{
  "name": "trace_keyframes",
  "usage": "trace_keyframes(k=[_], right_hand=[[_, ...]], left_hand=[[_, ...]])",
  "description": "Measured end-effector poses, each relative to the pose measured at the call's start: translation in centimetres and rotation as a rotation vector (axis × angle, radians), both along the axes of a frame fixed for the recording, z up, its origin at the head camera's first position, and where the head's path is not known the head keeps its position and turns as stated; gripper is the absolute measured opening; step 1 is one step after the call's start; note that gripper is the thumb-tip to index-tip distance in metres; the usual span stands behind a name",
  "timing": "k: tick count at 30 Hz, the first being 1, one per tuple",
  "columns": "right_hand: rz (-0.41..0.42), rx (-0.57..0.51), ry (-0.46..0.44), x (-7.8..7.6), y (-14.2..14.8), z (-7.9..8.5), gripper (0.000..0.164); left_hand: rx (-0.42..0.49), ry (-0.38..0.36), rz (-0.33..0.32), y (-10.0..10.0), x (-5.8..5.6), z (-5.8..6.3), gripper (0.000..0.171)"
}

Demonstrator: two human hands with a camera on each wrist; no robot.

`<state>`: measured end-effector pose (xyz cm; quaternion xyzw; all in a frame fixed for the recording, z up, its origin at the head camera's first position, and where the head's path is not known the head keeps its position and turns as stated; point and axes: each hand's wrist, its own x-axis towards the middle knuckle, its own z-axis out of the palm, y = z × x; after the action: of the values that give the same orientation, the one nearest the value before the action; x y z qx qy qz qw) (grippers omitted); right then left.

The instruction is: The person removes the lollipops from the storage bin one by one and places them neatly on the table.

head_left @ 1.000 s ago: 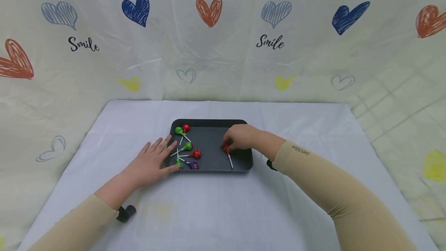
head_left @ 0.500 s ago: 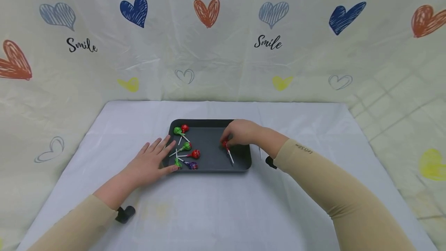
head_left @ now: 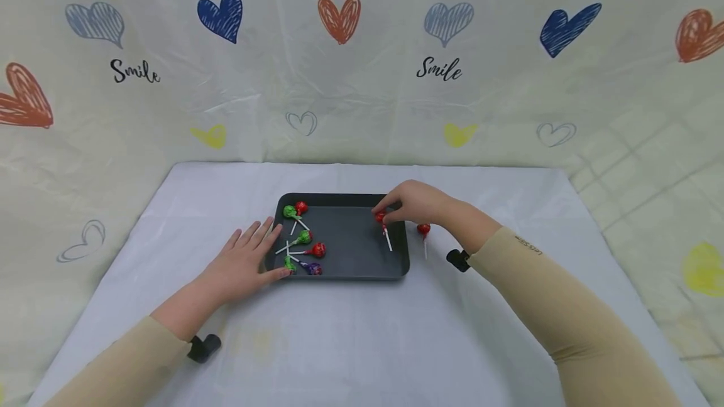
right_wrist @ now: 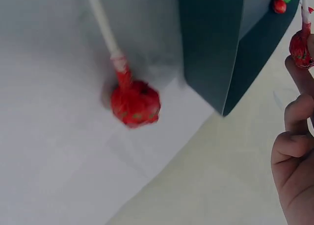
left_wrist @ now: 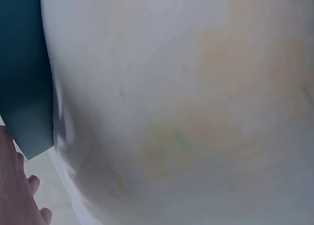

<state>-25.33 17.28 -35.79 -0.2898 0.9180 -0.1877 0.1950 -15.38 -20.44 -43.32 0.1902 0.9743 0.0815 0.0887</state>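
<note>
My right hand point(head_left: 415, 201) pinches a red-wrapped lollipop point(head_left: 381, 217) by its head over the right end of a dark grey tray point(head_left: 351, 277), its white stick pointing down. The right wrist view also catches this lollipop point(right_wrist: 300, 49) between fingertips at the right edge. My left hand point(head_left: 246, 259) lies with straight, spread fingers at the tray's left edge, thumb by the front corner. In the left wrist view only a few fingertips point(left_wrist: 34, 183) show beside the tray wall point(left_wrist: 24, 78). Left in the tray lie a red lollipop point(head_left: 319, 249), a purple one point(head_left: 313, 268) and several green ones point(head_left: 305, 237).
Another red lollipop point(head_left: 423, 229) lies on the white tablecloth just right of the tray, under my right forearm; the right wrist view shows this lollipop point(right_wrist: 135, 104) close up. Behind the table hangs a pale curtain point(head_left: 373, 93) printed with hearts. Black wrist cameras point(head_left: 205, 347) sit on both wrists.
My right hand has lifted the red lollipop from the tray and carried it right and back. The lollipop on the cloth has come into view. My left hand stays put.
</note>
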Motion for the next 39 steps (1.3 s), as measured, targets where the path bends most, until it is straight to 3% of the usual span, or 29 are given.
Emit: trace_keyframes(k=[13,18,39], right_hand=[[-0.193,-0.054,-0.033,1.0,7.7,-0.1,0.033],[-0.220,-0.037,-0.027,1.4,10.0,-0.6,0.035],[-0.227,0.101,-0.060,0.9,10.7,-3.9,0.030]], left_hand=[[0.019,0.016,0.021,0.0,0.0,-0.4,0.105],[0.016,-0.005,0.020,-0.1,-0.1,-0.4,0.106],[0.019,-0.007,0.012,-0.1,0.0,-0.3,0.104]])
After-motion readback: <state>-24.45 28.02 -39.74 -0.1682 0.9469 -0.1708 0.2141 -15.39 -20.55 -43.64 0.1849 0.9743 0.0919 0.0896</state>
